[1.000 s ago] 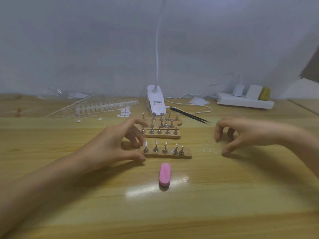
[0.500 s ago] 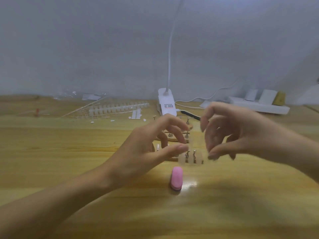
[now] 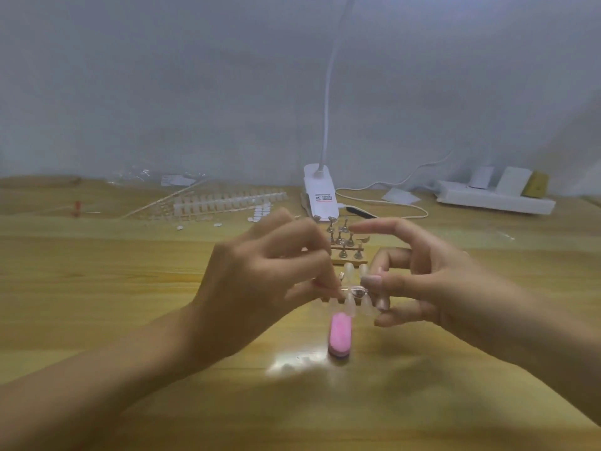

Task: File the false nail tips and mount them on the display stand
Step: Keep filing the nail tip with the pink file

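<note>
Here, clear strip of nail tips (image 3: 354,291) held between both hands, left hand (image 3: 260,288) pinched one end, right hand (image 3: 432,288) the other, just above pink file (image 3: 340,333).

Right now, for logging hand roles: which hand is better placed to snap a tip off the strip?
Probably left: the left hand pinches the nail tip strip among its tips; the right hand steadies its end.

Clear strip of false nail tips (image 3: 350,305), tips off both sides, pinched level between left hand (image 3: 260,288) and right hand (image 3: 439,288). Pink file block (image 3: 340,333) lies flat on tabletop (image 3: 130,288) below it. Display stand (image 3: 341,262), wooden bars with metal pegs, just behind.
</note>
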